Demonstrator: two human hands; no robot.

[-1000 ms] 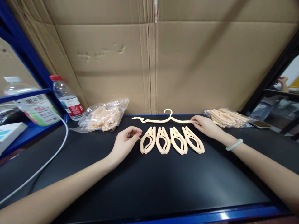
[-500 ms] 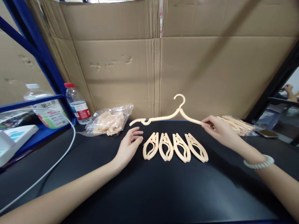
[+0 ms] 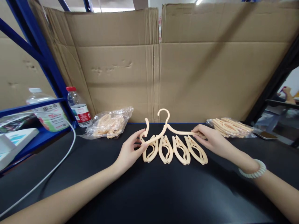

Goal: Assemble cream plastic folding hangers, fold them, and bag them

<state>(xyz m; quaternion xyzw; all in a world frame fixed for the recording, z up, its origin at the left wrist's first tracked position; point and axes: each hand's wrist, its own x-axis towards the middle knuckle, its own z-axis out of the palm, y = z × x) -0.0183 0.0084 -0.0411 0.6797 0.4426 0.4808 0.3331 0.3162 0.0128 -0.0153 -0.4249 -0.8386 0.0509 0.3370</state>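
A cream plastic hanger (image 3: 166,128) is held just above the black tabletop (image 3: 149,189). My left hand (image 3: 130,151) pinches its left end, which curls upward. My right hand (image 3: 210,141) grips its right arm. Directly under the hanger lie several cream clips (image 3: 174,149) side by side in a row, between my two hands.
A clear bag of cream parts (image 3: 108,122) lies at the back left, another bag (image 3: 230,127) at the back right beside a phone (image 3: 266,134). A water bottle (image 3: 78,107), a white cable (image 3: 46,172) and blue shelving (image 3: 30,101) stand left. A cardboard wall (image 3: 154,62) closes the back.
My right hand lifted the hanger off the table and brought it toward me over the clips. My left hand closed on its left end.
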